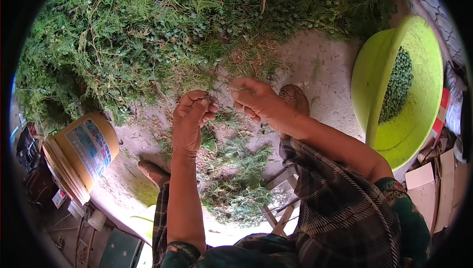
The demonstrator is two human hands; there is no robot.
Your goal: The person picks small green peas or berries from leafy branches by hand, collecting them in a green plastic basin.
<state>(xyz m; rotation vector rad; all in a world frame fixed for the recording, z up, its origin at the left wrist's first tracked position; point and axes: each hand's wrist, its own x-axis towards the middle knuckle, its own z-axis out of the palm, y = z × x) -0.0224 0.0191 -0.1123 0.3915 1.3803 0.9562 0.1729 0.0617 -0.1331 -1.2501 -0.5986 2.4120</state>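
Observation:
My left hand (192,118) is raised at the middle of the view, thumb and fingers pinched together. Whatever its fingertips hold, if anything, is too small to name. Just to the right and a little higher is my right hand (257,101), thumb against curled fingers; I cannot make out what is between them. The two hands are apart. Below and beyond them, loose green conifer sprigs (241,162) lie scattered on the floor. A big heap of leafy conifer branches (172,31) fills the far side.
At the right, a lime-green basin (367,66) stands tilted in view with small green cones (396,86) inside. To the left is a yellow bucket (106,137) with a printed label. Cardboard (426,189) lies at the lower right. My shoes (295,98) flank the sprigs.

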